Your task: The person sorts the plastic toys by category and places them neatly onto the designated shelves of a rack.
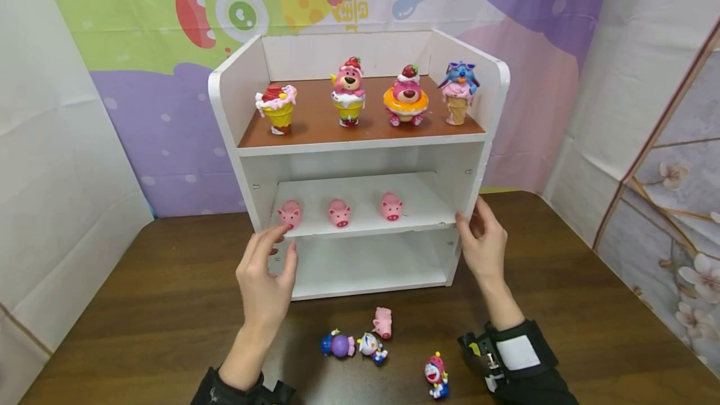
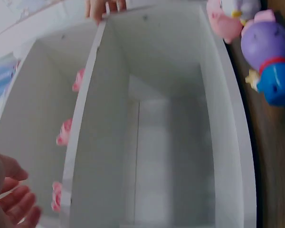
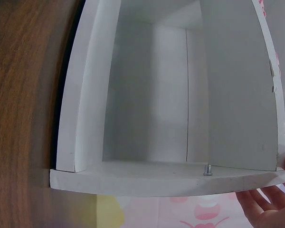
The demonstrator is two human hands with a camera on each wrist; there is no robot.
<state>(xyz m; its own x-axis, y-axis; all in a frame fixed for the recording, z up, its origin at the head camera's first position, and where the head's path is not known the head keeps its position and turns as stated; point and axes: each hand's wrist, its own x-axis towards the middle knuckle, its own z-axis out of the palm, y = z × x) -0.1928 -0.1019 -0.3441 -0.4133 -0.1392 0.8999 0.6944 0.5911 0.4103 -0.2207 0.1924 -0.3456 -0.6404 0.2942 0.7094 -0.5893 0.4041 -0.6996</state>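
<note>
A white shelf unit (image 1: 360, 150) with a brown top board stands on the table. Three pink pig figurines line its middle shelf: a left pig (image 1: 289, 213), a middle pig (image 1: 339, 212) and a right pig (image 1: 391, 206). My left hand (image 1: 264, 280) is by the unit's left front edge, thumb and fingers spread apart, fingertips overlapping the left pig in the head view. In the left wrist view those fingers hold nothing. On the other side, my right hand (image 1: 485, 241) grips the right side panel (image 3: 175, 184), thumb at the front edge and fingers behind it.
On the top board stand a yellow cup figurine (image 1: 279, 114), two pink bear figurines (image 1: 349, 95) and a blue figurine on a cone (image 1: 458, 92). In front of the unit lie a pink pig (image 1: 382, 322), a purple-and-blue figurine (image 1: 339, 345), a white figurine (image 1: 371, 347) and a red-and-blue figurine (image 1: 435, 375).
</note>
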